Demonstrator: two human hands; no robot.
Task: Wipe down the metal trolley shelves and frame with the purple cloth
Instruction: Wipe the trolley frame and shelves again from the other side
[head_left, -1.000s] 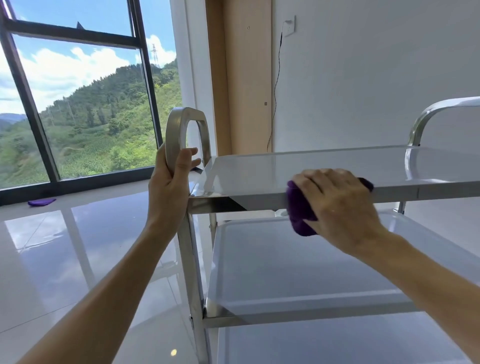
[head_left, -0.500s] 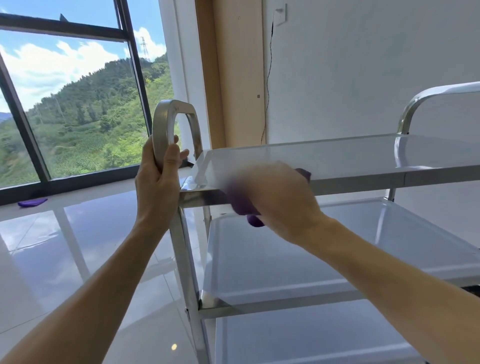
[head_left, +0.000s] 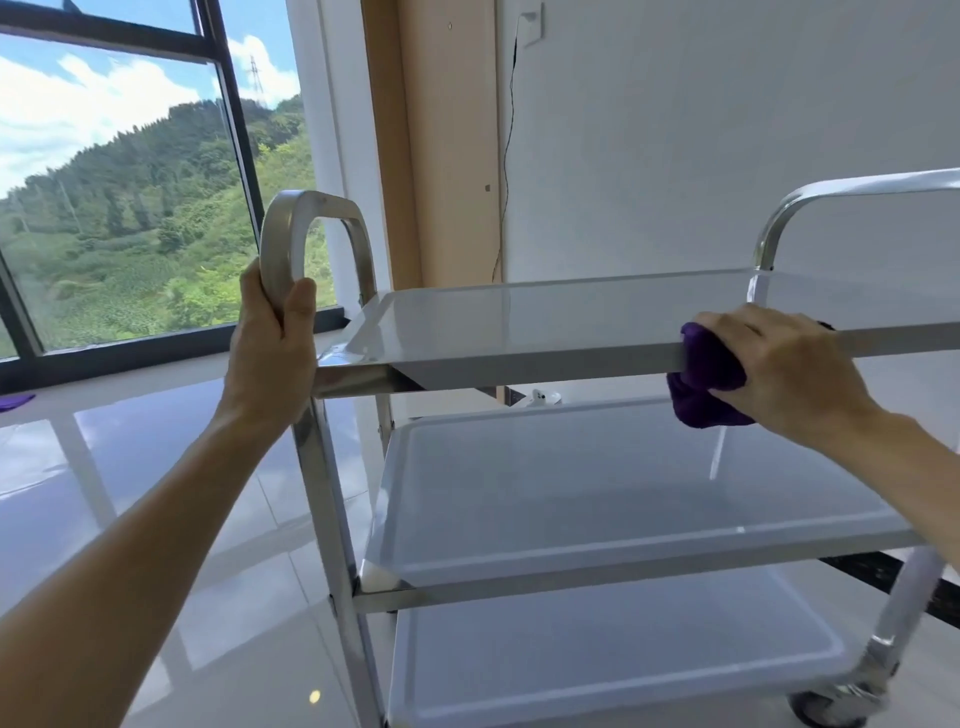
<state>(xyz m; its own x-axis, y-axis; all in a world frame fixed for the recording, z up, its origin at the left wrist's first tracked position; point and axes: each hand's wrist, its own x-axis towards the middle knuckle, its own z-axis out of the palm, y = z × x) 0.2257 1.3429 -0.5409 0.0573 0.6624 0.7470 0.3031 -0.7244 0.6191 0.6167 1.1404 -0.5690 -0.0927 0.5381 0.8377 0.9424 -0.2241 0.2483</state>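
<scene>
Head view looks down along two bare forearms that reach in from the bottom corners toward a metal trolley (head_left: 332, 493) standing on a glossy white tiled floor (head_left: 130, 493). Nearest the camera lie the trolley's bottom shelf (head_left: 613, 654) and, above it, the middle shelf (head_left: 597, 488), both bare and pale, with a caster wheel (head_left: 831, 709) showing at the lower right. Higher up, the right hand (head_left: 779, 369) grips a bunched purple cloth (head_left: 701, 379), fingers curled over the top of it, and presses it against the front edge of the top shelf (head_left: 571, 312), toward that edge's right end; the cloth hangs partly below the rim. Well apart from it, at the trolley's left end, the left hand (head_left: 270, 353) is wrapped around the near upright of the looped left handle (head_left: 311, 208), thumb lying along its inner face. A matching right handle (head_left: 831, 197) curves up just beyond the right hand. Farther back on the floor at the far left edge lies a second small purple cloth (head_left: 15, 401). Behind that, a large dark-framed window (head_left: 228, 130) shows green hills and sky, and a thin black cable (head_left: 506, 156) runs down the white wall (head_left: 727, 130) from a wall socket (head_left: 531, 23).
</scene>
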